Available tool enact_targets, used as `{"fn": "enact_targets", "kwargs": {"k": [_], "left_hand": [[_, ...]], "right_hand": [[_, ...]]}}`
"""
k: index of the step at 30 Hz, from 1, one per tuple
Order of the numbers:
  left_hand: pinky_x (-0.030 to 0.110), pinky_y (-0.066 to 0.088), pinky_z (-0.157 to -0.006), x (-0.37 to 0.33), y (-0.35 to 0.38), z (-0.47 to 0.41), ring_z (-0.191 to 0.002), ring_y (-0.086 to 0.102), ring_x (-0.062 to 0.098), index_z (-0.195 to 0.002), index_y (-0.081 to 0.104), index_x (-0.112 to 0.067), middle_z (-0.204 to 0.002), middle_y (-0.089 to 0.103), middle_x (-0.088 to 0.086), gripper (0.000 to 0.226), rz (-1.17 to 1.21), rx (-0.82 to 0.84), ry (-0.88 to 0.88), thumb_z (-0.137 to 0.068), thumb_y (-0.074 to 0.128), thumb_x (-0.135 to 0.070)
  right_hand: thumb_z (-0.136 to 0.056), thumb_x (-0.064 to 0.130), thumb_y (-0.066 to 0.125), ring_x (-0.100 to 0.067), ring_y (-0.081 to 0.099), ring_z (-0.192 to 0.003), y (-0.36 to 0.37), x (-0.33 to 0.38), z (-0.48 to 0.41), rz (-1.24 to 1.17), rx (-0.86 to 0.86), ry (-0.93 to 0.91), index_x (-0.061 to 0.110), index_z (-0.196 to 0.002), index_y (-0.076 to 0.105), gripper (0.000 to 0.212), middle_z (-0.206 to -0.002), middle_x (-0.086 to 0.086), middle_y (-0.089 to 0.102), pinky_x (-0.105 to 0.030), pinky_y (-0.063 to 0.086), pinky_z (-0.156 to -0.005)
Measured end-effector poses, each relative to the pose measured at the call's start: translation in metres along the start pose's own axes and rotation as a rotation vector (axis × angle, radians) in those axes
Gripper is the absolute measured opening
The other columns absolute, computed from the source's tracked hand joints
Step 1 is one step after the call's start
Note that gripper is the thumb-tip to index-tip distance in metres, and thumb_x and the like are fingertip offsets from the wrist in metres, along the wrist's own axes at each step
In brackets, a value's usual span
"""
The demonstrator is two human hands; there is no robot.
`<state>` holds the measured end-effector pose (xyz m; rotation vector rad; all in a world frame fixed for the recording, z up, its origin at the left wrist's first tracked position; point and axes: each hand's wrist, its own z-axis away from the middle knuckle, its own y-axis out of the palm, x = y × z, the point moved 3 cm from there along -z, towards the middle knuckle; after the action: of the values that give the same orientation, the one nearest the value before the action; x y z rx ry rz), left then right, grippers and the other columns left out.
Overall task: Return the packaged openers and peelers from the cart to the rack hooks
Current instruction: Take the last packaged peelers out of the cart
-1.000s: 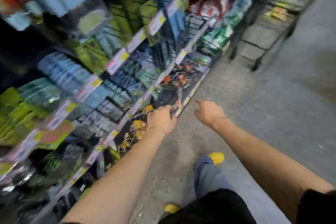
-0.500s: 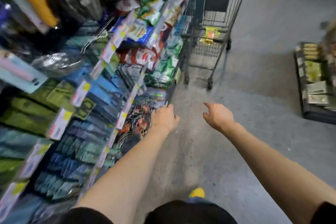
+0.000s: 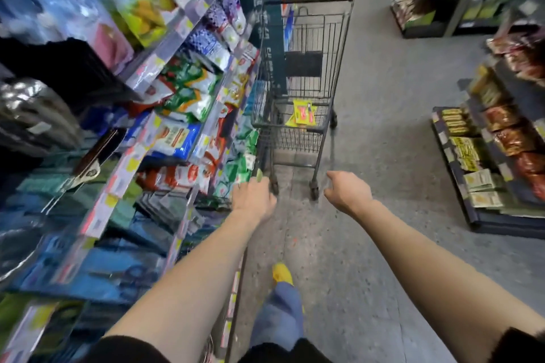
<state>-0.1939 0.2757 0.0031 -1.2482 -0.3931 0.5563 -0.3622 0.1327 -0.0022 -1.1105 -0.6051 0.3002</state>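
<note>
While the person stands in a shop aisle on a grey speckled floor, both bare forearms reach forward and neither hand grasps anything. Left hand: loosely curled, knuckles up, empty, just beside the near edge of the rack that runs along the left of the scene. Right hand: relaxed and part-open, fingers bent downward, empty, over bare floor and well apart from any goods. Wire shopping cart: dark metal, standing farther down the aisle, close against the far end of the rack, with its handle bar at the far side and its wheels just beyond the two hands. Yellow packaged item: a carded pack with red print, lying in the cart's basket toward its near end; a second yellow card appears to lie beneath it, though blur prevents telling which tool each holds. Rack contents: blurred hanging packets in blue, green, red and white, with pale price tags along the shelf edges. Lower right: low display stand carrying brown and yellow packets, separated from the cart by open floor. Near bottom centre: one blue trouser leg and a yellow shoe on the floor.
</note>
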Motion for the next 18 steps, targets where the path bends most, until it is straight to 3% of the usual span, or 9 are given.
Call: {"fn": "enact_targets", "kwargs": {"k": [5,13,18], "left_hand": [[0.046,0.044,-0.103,-0.008,-0.033,-0.132,-0.124,0.060,0.038,-0.132,0.055,-0.016,-0.130,0.063,0.015,0.039,0.003,-0.009,0.063,-0.100,0.050,-0.038],[0.048,0.045,-0.102,-0.023,-0.091,-0.294,-0.122,0.061,0.038,-0.134,0.053,-0.014,-0.130,0.063,0.016,0.040,0.009,0.005,0.153,-0.102,0.046,-0.038],[0.047,0.043,-0.107,-0.030,-0.095,-0.384,-0.125,0.059,0.035,-0.142,0.051,-0.016,-0.136,0.061,0.013,0.044,0.022,0.063,0.121,-0.104,0.046,-0.039]], "right_hand": [[-0.090,0.025,0.055,-0.031,0.060,-0.124,-0.030,0.008,-0.104,-0.022,-0.012,0.071,0.019,-0.134,0.059,0.045,-0.135,-0.008,0.064,-0.040,0.052,-0.097],[-0.088,0.021,0.051,-0.032,0.064,-0.115,-0.081,0.021,-0.248,-0.044,0.002,0.131,0.024,-0.129,0.061,0.042,-0.126,-0.008,0.068,-0.039,0.053,-0.089],[-0.088,0.022,0.053,-0.034,0.065,-0.113,-0.083,0.013,-0.341,-0.128,0.029,0.129,0.017,-0.125,0.063,0.038,-0.125,-0.011,0.069,-0.039,0.054,-0.086]]}}
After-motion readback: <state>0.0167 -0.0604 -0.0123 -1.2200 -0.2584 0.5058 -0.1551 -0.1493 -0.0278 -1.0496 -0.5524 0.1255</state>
